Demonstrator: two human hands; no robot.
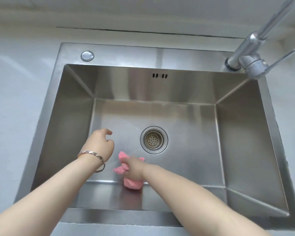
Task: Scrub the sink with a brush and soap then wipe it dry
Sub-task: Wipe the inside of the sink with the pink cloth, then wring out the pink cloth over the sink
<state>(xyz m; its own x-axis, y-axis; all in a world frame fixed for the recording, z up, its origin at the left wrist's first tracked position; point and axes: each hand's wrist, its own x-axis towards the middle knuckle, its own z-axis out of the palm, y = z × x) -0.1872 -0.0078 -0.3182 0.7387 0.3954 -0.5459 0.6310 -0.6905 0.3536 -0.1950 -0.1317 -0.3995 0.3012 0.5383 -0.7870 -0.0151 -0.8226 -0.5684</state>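
Fingers (pixel 126 163) of the right hand (pixel 134 169) clench a pink cloth (pixel 132 183), seemingly pressed on the sink (pixel 245 133) floor, drain strainer (pixel 154 140) just beyond them; left hand (pixel 101 143) hangs loosely curled, empty.

Sink (pixel 71 92) basin open btwn walls; faucet (pixel 249 53) overhangs back-right corner.

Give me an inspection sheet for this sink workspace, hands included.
Surface: stainless sink, no suds visible; strainer sits in the drain.
Job's things: pink cloth bunched on the basin floor by the near wall; brush and soap not in view.
Clutter: nothing seen.
Hands: right hand grips the cloth; left hand loosely curled, holding nothing, bracelet on its wrist.
Cables: nothing seen.
Surroundings: faucet at the far right corner; pale countertop around the rim.
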